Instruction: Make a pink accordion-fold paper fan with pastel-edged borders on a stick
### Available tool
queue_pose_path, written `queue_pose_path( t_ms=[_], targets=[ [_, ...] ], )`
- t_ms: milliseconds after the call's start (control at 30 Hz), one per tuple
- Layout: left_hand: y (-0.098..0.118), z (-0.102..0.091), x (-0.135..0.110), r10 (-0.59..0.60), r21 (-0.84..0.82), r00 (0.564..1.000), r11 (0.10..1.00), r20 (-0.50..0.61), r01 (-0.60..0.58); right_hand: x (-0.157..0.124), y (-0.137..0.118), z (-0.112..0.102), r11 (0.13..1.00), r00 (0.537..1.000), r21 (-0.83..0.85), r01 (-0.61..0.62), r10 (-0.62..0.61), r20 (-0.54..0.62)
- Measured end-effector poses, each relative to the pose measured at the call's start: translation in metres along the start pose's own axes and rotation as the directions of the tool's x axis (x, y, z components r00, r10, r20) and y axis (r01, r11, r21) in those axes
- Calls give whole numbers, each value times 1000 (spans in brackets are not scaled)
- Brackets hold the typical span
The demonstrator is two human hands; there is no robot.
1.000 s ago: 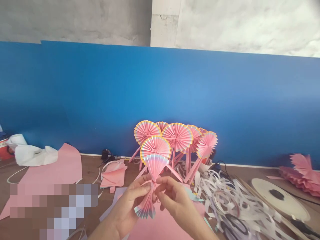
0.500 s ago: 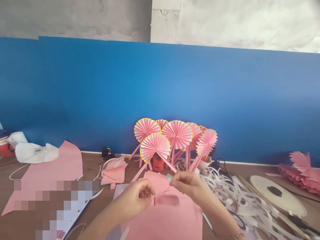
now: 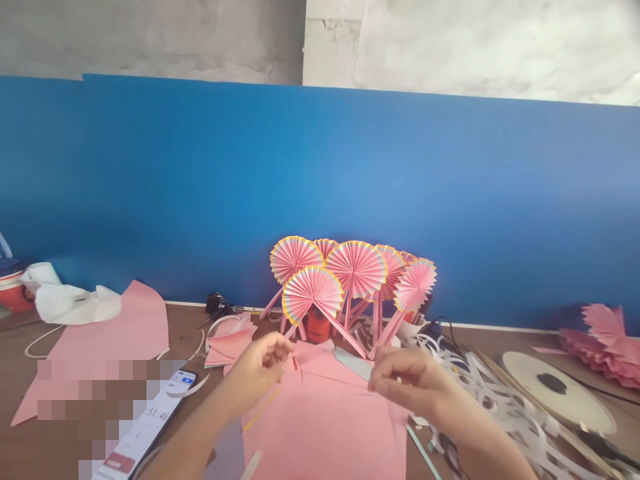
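Observation:
My left hand (image 3: 265,365) is closed, thumb and fingers pinched together above the pink paper sheet (image 3: 325,433). At its fingertips a small dark-red bit shows, with a thin thread (image 3: 335,381) running from there across the sheet. The thread's other end meets the fingertips of my right hand (image 3: 413,381), also closed in a pinch. Behind the right fingertips lies a pale grey pointed piece (image 3: 354,364), partly hidden by that hand. Several pink pleated paper fans (image 3: 356,267) with yellow-edged rims stand just beyond the sheet.
A phone (image 3: 150,420) and a large pink sheet (image 3: 120,333) lie at left. Curled white strips (image 3: 465,373) heap up at right beside a round cream disc (image 3: 555,390). Pink pleated paper (image 3: 600,347) sits far right. A blue partition (image 3: 250,167) closes off the back.
My hands have moved apart: the right one to the right and slightly nearer, the left one left and up. The thread between them is longer, and more of the grey piece shows.

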State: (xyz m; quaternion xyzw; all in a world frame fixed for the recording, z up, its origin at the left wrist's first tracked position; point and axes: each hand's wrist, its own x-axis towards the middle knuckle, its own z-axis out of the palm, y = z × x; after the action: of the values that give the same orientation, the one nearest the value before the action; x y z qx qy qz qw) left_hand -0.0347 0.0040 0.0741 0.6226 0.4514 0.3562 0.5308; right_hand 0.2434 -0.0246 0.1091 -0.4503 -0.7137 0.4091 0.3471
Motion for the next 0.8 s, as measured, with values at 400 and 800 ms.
queue_pose_path(
  t_ms=[400,800],
  targets=[
    [0,-16,0,-97,127,991,988,92,85,3,14,-20,979,951,107,-171,193,-240],
    [5,-35,-2,-128,82,976,990,174,115,7,19,-27,972,858,132,-192,232,-458]
  ],
)
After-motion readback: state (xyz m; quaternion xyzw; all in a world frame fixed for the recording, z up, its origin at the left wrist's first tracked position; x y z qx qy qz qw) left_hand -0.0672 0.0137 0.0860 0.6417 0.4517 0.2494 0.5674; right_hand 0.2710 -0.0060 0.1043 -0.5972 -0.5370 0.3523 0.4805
